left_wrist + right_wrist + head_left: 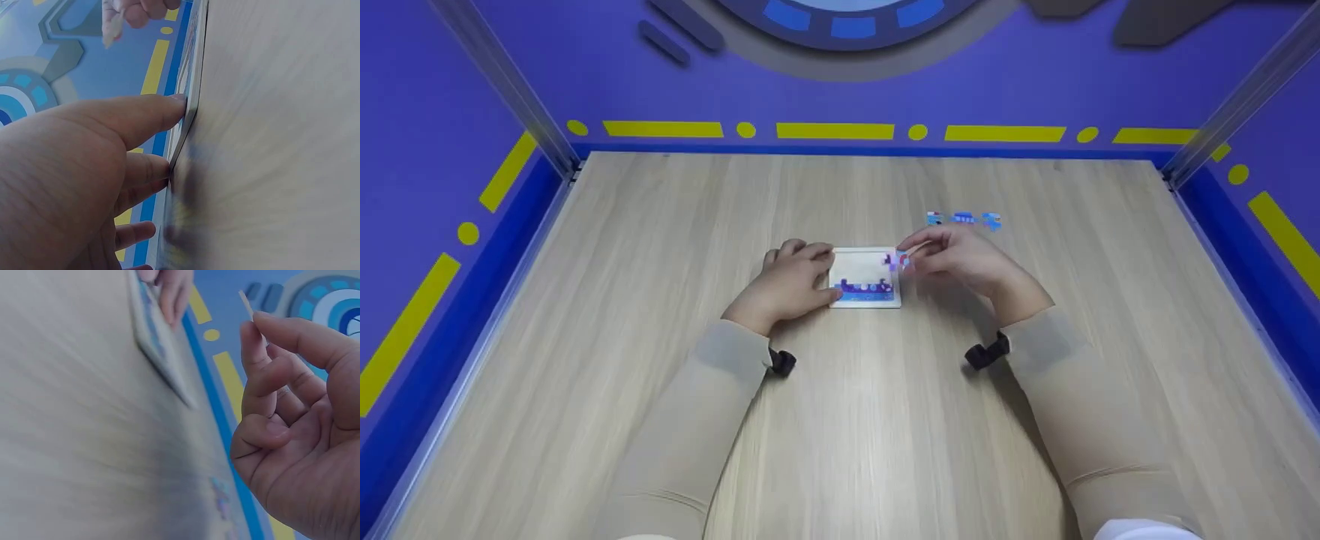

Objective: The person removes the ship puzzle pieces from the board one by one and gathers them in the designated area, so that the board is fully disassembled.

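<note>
A small white-rimmed puzzle tray (864, 304) lies flat on the table, its lower part filled by puzzle pieces (866, 289) with a blue and purple picture. The upper part shows a pale bare base. At the tray's left side my left hand (789, 283) rests with its thumb on the lower left corner and fingertips near the upper left one. My right hand (964, 259) pinches a thin puzzle piece (246, 305) between thumb and index finger, raised at the tray's upper right side. Purple and red show on that piece in the head view.
Several loose puzzle pieces (964, 218) lie on the table behind the right hand, partly covered by it. The wooden table (840, 420) is bounded by a blue-purple back wall (840, 97) and side walls. A black strap device (986, 352) sits on each wrist.
</note>
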`<state>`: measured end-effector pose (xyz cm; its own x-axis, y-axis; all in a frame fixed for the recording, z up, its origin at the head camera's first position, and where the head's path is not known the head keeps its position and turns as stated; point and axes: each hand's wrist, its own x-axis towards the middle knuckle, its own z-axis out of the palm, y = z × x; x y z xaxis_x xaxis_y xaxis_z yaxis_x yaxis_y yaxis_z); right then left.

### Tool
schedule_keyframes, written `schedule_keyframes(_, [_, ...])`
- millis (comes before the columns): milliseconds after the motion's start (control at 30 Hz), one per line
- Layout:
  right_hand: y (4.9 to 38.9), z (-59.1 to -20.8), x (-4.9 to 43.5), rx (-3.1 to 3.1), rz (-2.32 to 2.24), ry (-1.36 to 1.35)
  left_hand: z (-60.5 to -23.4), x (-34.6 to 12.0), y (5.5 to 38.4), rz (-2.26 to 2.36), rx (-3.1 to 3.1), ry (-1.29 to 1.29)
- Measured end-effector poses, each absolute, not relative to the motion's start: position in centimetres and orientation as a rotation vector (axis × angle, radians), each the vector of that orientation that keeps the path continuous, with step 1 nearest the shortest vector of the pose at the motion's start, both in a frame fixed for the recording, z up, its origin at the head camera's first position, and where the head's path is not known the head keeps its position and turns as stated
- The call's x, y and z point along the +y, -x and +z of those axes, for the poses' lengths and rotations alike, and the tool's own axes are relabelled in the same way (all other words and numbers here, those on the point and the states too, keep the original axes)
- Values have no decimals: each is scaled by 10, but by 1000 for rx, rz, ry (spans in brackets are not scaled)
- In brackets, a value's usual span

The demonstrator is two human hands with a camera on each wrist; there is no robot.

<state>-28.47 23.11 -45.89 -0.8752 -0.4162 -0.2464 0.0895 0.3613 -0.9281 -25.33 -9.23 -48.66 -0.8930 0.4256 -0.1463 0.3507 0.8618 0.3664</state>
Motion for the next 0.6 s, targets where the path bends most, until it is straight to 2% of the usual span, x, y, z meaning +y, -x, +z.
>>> schedule_keyframes(267, [285,-435,262,2144,-1717,215,-489,-92,252,516,2808,-585])
schedule_keyframes(600, [284,-432,318,2325,-1732,143,-486,-93,253,523,2819,-590])
